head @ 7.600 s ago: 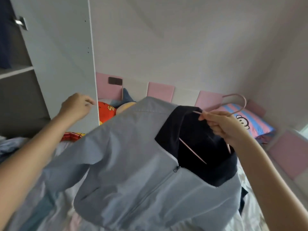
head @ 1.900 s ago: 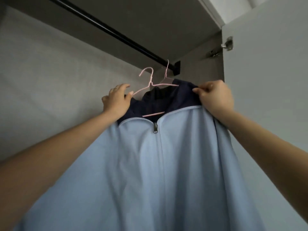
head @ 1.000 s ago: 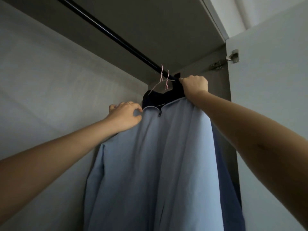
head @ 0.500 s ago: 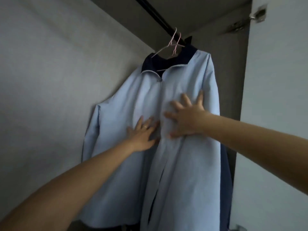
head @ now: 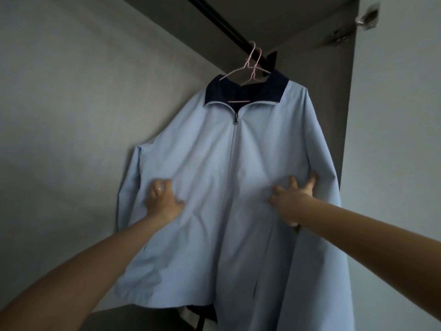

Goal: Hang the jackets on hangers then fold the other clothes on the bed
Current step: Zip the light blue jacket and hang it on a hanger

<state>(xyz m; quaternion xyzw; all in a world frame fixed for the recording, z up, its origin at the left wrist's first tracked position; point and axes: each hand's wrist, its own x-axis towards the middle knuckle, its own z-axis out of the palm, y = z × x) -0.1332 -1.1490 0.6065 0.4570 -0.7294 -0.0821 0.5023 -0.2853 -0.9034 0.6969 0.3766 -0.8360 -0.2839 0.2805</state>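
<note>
The left hand (head: 163, 201) lies on the cloth left of the zip with bent fingers. It is blurred, so we cannot tell if it pinches a fold or only presses. The right hand (head: 292, 198) is on the other side of the zip, its fingers spread wide against the front, holding nothing. Both hands touch the light blue zip jacket with a dark navy collar (head: 229, 158) at about mid-height, and neither is clearly nearer.

The relation that matters, in our judgement, is this. The jacket is straight in front of the hands and reaches above them, with its long axis vertical from collar to hem. It hangs on a thin pink wire hanger (head: 238, 101). Two pink hooks (head: 254, 68) sit close together over the black wardrobe rail (head: 216, 17). So this jacket looks already hung. We think the hands need only smooth the front and come away without dragging the hanger.

Around it we see the grey inner wall of the wardrobe (head: 59, 103) on the left. On the right is the pale open door (head: 393, 163) with its metal hinge (head: 367, 16). The bed is not in view.
</note>
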